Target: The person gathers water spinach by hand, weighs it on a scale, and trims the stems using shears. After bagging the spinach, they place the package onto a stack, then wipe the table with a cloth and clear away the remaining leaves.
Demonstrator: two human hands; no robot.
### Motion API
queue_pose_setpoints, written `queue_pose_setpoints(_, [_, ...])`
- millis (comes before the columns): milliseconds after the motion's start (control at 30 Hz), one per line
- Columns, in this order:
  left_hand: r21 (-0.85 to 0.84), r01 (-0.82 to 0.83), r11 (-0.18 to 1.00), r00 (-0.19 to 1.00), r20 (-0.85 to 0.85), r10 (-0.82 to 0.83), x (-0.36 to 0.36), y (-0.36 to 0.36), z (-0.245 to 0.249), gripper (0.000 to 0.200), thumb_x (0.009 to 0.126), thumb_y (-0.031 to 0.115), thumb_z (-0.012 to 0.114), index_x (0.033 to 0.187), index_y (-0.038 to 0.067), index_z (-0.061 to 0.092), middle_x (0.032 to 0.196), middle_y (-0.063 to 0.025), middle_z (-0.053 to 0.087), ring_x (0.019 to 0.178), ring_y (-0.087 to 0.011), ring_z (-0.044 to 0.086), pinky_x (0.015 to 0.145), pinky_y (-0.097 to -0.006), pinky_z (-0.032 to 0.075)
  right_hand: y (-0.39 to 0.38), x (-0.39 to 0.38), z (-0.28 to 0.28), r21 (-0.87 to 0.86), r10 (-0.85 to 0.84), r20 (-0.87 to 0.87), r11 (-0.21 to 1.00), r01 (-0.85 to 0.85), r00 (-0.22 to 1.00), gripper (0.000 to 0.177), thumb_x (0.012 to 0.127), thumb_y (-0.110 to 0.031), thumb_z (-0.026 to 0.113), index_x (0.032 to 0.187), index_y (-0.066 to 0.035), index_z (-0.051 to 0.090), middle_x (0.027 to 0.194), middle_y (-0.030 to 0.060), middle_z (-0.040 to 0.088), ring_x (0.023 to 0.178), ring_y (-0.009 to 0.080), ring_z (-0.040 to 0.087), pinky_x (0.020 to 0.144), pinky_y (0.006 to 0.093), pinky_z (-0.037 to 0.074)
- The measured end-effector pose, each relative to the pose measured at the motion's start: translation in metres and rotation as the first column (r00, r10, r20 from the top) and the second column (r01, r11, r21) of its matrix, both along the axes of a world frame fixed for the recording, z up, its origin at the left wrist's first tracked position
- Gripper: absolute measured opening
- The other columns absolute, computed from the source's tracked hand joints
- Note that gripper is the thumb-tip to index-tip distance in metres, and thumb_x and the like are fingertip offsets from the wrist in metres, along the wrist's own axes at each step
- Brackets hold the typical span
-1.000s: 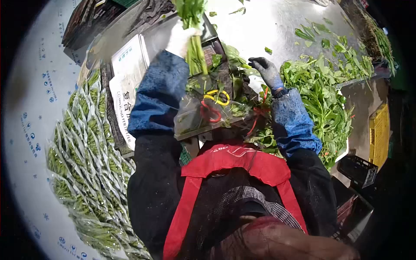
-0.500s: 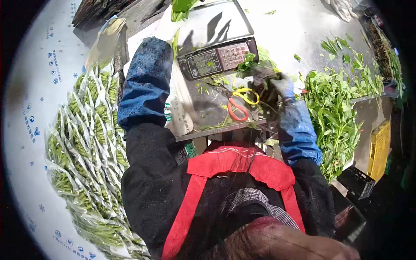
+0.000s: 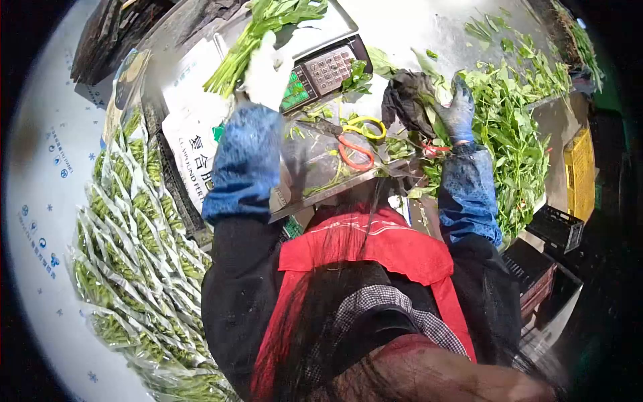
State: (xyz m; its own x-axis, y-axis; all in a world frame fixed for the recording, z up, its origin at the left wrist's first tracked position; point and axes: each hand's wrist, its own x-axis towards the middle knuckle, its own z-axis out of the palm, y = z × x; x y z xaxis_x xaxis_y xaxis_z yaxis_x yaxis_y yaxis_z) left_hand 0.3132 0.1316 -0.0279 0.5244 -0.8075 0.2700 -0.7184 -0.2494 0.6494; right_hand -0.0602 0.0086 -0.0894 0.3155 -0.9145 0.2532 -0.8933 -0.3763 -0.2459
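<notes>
My left hand [image 3: 266, 70], in a white glove, is closed around a bunch of leafy green stems [image 3: 251, 43]. It is over the left side of a digital scale [image 3: 328, 70], whose display glows green. My right hand [image 3: 459, 112], in a grey-blue glove, has its thumb and fingers apart at the left edge of a heap of loose leafy greens [image 3: 512, 134]. Just left of it lies a crumpled dark bag or cloth [image 3: 407, 100]. Scissors [image 3: 355, 142] with one yellow and one red handle loop rest on the metal table in front of the scale.
Bagged green vegetables [image 3: 134, 268] are stacked on the left. A printed white sack [image 3: 191, 151] lies beside my left forearm. Cut leaf scraps litter the table edge [image 3: 335, 187]. At the right are a yellow crate [image 3: 579, 171] and a black crate [image 3: 556, 228].
My left hand and the bunch have come further into view, lower over the scale. My right hand has moved from the dark material to the heap, its fingers spreading. The scale display now glows green.
</notes>
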Motion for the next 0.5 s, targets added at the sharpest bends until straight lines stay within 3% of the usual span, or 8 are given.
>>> queue_pose_setpoints(67, [-0.104, 0.164, 0.981, 0.978, -0.109, -0.175, -0.045, 0.039, -0.039, 0.021, 0.074, 0.028, 0.058, 0.080, 0.008, 0.063, 0.073, -0.0082, 0.060, 0.069, -0.0215, 0.058, 0.063, -0.0328, 0.045, 0.008, 0.016, 0.003, 0.088, 0.049, 0.025, 0.995, -0.051, 0.999, 0.082, 0.064, -0.042, 0.066, 0.126, -0.002, 0.032, 0.122, 0.0213, 0.041, 0.112, 0.0333, 0.040, 0.094, 0.0405, 0.032])
queue_pose_setpoints(100, [0.299, 0.198, 0.934, 0.914, -0.401, -0.065, -0.066, 0.059, -0.048, 0.027, 0.076, 0.034, 0.055, 0.069, 0.009, 0.062, 0.066, -0.0078, 0.058, 0.067, -0.0230, 0.058, 0.060, -0.0347, 0.044, 0.014, 0.031, 0.008, 0.214, 0.052, 0.039, 0.975, -0.059, 0.998, 0.081, 0.064, -0.043, 0.066, 0.125, -0.001, 0.034, 0.121, 0.0219, 0.042, 0.110, 0.0335, 0.042, 0.094, 0.0408, 0.032])
queue_pose_setpoints(133, [0.460, 0.284, 0.841, 0.952, -0.242, -0.189, -0.080, 0.072, -0.077, 0.035, 0.074, 0.042, 0.055, 0.062, 0.009, 0.060, 0.061, -0.0075, 0.057, 0.066, -0.0242, 0.058, 0.058, -0.0362, 0.043, 0.021, 0.045, 0.002, 0.167, 0.029, 0.017, 0.985, -0.032, 0.999, 0.072, 0.065, -0.040, 0.068, 0.119, -0.001, 0.040, 0.112, 0.0222, 0.048, 0.102, 0.0366, 0.046, 0.087, 0.0412, 0.039])
queue_pose_setpoints(200, [0.564, 0.374, 0.737, 0.852, -0.522, -0.033, -0.108, 0.095, -0.128, 0.044, 0.070, 0.053, 0.054, 0.064, 0.009, 0.061, 0.068, -0.0104, 0.060, 0.071, -0.0272, 0.058, 0.062, -0.0388, 0.043, 0.012, 0.061, -0.035, 0.090, 0.046, -0.053, 0.995, -0.041, 0.998, 0.082, 0.064, -0.049, 0.066, 0.122, 0.002, 0.036, 0.120, 0.0254, 0.041, 0.112, 0.0370, 0.040, 0.092, 0.0392, 0.035])
queue_pose_setpoints(300, [0.607, 0.243, 0.756, 0.933, -0.359, -0.012, -0.136, 0.102, -0.135, 0.047, 0.066, 0.053, 0.058, 0.075, 0.007, 0.063, 0.078, -0.0146, 0.061, 0.078, -0.0299, 0.057, 0.067, -0.0389, 0.043, 0.011, 0.077, -0.058, 0.153, -0.026, -0.252, 0.986, 0.067, 0.967, 0.106, 0.060, -0.060, 0.063, 0.131, 0.004, 0.018, 0.128, 0.0282, 0.030, 0.124, 0.0352, 0.025, 0.101, 0.0383, 0.024])
queue_pose_setpoints(333, [0.604, 0.240, 0.760, 0.926, -0.377, 0.007, -0.137, 0.100, -0.135, 0.046, 0.066, 0.052, 0.058, 0.076, 0.007, 0.063, 0.077, -0.0142, 0.061, 0.078, -0.0298, 0.057, 0.068, -0.0389, 0.043, 0.007, 0.073, -0.066, -0.018, 0.014, -0.347, 1.000, -0.021, 0.938, 0.102, 0.061, -0.056, 0.063, 0.133, 0.000, 0.015, 0.127, 0.0260, 0.033, 0.116, 0.0360, 0.037, 0.095, 0.0388, 0.032])
queue_pose_setpoints(433, [0.493, 0.276, 0.825, 0.847, -0.530, 0.034, -0.141, 0.107, -0.133, 0.037, 0.068, 0.041, 0.061, 0.071, 0.004, 0.061, 0.066, -0.0121, 0.060, 0.066, -0.0256, 0.059, 0.061, -0.0364, 0.045, -0.042, 0.050, -0.072, 0.474, -0.126, -0.049, 0.870, 0.134, 0.991, 0.087, 0.061, -0.034, 0.067, 0.133, -0.011, 0.024, 0.111, 0.0181, 0.053, 0.090, 0.0294, 0.058, 0.079, 0.0346, 0.045])
queue_pose_setpoints(500, [0.209, 0.118, 0.971, 0.340, -0.927, 0.158, -0.147, 0.112, -0.147, 0.026, 0.071, 0.027, 0.063, 0.064, 0.003, 0.059, 0.056, -0.0076, 0.057, 0.050, -0.0171, 0.056, 0.048, -0.0308, 0.043, -0.084, 0.009, -0.120, 0.396, -0.159, 0.619, 0.909, -0.131, 0.769, 0.061, 0.066, -0.011, 0.069, 0.121, -0.004, 0.043, 0.099, 0.0123, 0.060, 0.087, 0.0205, 0.058, 0.080, 0.0293, 0.045])
